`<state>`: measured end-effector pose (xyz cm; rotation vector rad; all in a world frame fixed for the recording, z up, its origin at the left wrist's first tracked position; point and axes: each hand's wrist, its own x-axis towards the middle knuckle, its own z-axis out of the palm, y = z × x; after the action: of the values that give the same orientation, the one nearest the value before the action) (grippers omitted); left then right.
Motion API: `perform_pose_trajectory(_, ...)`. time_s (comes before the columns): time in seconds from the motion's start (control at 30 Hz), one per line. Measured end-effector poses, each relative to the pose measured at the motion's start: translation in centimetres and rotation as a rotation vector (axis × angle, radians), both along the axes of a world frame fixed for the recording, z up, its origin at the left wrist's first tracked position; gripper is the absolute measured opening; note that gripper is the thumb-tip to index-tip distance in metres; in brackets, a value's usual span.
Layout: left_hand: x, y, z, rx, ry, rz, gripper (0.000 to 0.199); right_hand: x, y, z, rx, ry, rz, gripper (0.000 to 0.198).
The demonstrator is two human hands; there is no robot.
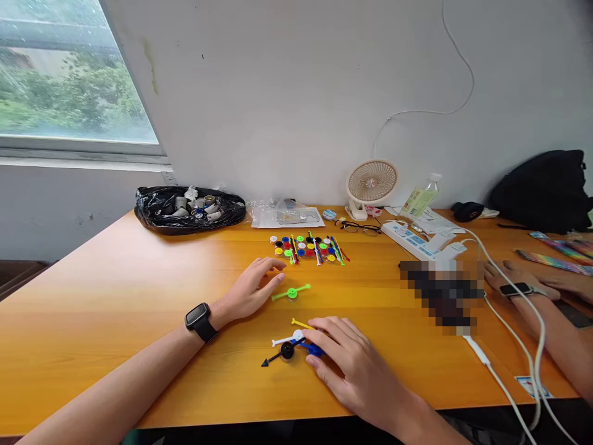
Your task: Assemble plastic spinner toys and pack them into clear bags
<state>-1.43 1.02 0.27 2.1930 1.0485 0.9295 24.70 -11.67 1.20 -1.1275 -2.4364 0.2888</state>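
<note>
My left hand, with a dark watch on its wrist, rests on the table with fingers extended and thumb apart. Just right of its thumb lies a green arrow spinner with a round hub. My right hand reaches over a cluster of similar spinners, its fingers spread and bent. By its fingertips are a white spinner and a blue spinner, the blue one partly hidden. A black spinner lies left of them. Part of a yellow arrow shows behind the index finger; whether the fingertips touch any is unclear.
Loose colored discs and arrows lie farther back. Behind stand a black plastic bag, clear packets, and a fan. Eyeglasses, a power strip and cables are right, beside another person's hands.
</note>
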Motion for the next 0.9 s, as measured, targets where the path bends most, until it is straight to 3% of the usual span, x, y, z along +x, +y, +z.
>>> perform_pose_trajectory(0.4,-0.3,0.0,0.3,-0.035,-0.044,-0.015,0.031,-1.6,1.6,-0.4,-0.014,0.034,0.075,0.008)
perform_pose_trajectory(0.9,-0.5,0.0,0.4,-0.054,-0.065,-0.015,0.032,-1.6,2.9,-0.5,-0.021,0.030,0.177,0.007)
